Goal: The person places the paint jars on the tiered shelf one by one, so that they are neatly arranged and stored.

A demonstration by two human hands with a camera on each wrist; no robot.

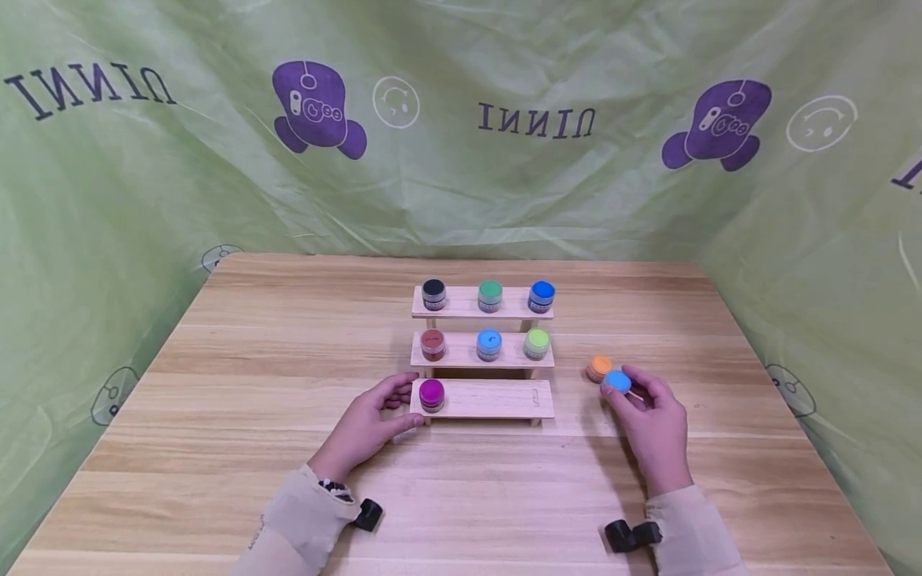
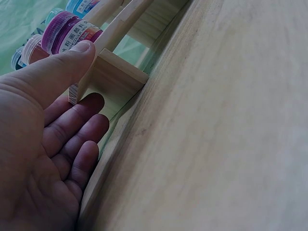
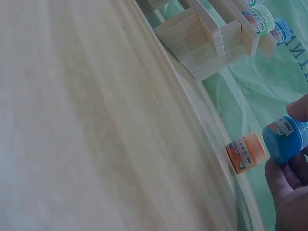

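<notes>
My left hand (image 1: 363, 428) is at the left end of a three-step wooden stand (image 1: 490, 398); its thumb lies at the front edge of the lowest step and its fingers reach round behind the end. A purple paint jar (image 1: 431, 394) stands on that step beside the thumb, its label showing in the left wrist view. Between thumb and fingers, my right hand (image 1: 655, 428) pinches a light-blue paint jar (image 3: 284, 139), raised over the table right of the stand. Just beyond it, an orange paint jar (image 1: 599, 368) sits upright on the table.
The middle step carries brown (image 1: 432, 344), light-blue (image 1: 489, 345) and lime-green (image 1: 536, 343) jars. On the top step stand black (image 1: 434, 294), green (image 1: 490, 296) and dark-blue (image 1: 542, 296) ones. A green printed curtain (image 1: 446, 192) surrounds the wooden table (image 1: 288, 336) at the back and sides.
</notes>
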